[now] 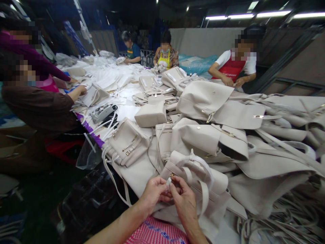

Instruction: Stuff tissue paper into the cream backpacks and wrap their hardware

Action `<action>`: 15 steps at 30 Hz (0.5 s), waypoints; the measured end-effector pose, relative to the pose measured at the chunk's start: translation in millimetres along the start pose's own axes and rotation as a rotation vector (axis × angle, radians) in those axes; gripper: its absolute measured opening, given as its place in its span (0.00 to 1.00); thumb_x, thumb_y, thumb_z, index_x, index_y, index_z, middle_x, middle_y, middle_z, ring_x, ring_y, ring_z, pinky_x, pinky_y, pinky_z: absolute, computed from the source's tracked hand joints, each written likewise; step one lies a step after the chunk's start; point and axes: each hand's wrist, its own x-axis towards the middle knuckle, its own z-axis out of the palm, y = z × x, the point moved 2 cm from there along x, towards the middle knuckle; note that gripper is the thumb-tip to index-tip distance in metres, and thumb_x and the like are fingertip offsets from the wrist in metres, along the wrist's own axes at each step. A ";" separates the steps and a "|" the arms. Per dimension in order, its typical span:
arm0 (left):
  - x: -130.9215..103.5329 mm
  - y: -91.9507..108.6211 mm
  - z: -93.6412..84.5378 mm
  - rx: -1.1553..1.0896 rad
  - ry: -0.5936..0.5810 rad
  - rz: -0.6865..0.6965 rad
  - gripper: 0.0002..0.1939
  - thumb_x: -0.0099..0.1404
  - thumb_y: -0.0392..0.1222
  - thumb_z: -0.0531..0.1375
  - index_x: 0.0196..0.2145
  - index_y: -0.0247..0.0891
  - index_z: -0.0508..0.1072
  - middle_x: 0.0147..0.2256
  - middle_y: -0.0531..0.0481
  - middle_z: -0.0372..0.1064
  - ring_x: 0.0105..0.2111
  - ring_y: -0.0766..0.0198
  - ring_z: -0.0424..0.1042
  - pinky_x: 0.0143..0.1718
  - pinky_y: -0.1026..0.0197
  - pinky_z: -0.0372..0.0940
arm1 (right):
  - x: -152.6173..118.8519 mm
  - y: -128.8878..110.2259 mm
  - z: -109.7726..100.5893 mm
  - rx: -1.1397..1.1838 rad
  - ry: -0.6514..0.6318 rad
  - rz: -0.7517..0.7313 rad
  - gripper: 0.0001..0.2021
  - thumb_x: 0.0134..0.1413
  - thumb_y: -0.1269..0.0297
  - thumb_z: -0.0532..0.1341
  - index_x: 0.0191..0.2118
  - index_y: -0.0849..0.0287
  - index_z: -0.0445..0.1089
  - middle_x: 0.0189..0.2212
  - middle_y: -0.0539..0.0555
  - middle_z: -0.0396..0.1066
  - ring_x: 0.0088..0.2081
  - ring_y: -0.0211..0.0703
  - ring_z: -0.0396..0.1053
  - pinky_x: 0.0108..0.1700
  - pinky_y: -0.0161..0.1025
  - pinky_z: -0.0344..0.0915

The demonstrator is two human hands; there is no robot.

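A beige handbag (215,179) lies in front of me, its handle (203,166) wrapped in white material. My left hand (156,189) and my right hand (184,196) meet at its near left side. Both are closed, with thumbs and fingertips pinching a small white piece (169,181) just below a bit of gold-coloured hardware (172,175) on the bag. Whether that piece is a wrapped pull or a separate scrap, I cannot tell. A beige bag with gold zips (129,142) rests to the left of my hands.
Beige bags (198,135) are heaped ahead and to the right, with loose straps (291,210) at the lower right. White sheets (114,78) cover the far left table. A purple edge (92,133) marks its left side. Several people work around it, one in a red apron (232,66).
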 end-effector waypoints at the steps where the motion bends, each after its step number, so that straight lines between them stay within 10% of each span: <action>1: -0.4 0.6 0.1 0.004 0.005 0.002 0.19 0.43 0.48 0.70 0.27 0.34 0.68 0.24 0.50 0.71 0.23 0.65 0.71 0.25 0.64 0.66 | 1.2 0.9 -0.3 -0.005 -0.010 0.004 0.16 0.46 0.57 0.63 0.40 0.61 0.73 0.24 0.51 0.73 0.22 0.38 0.66 0.24 0.33 0.63; 15: 4.8 7.7 8.9 0.074 0.020 0.008 0.22 0.42 0.53 0.71 0.24 0.33 0.70 0.21 0.50 0.71 0.20 0.67 0.69 0.22 0.66 0.65 | 9.7 -11.7 0.6 -0.054 0.028 -0.071 0.08 0.45 0.65 0.60 0.34 0.58 0.71 0.25 0.50 0.72 0.24 0.39 0.67 0.27 0.35 0.65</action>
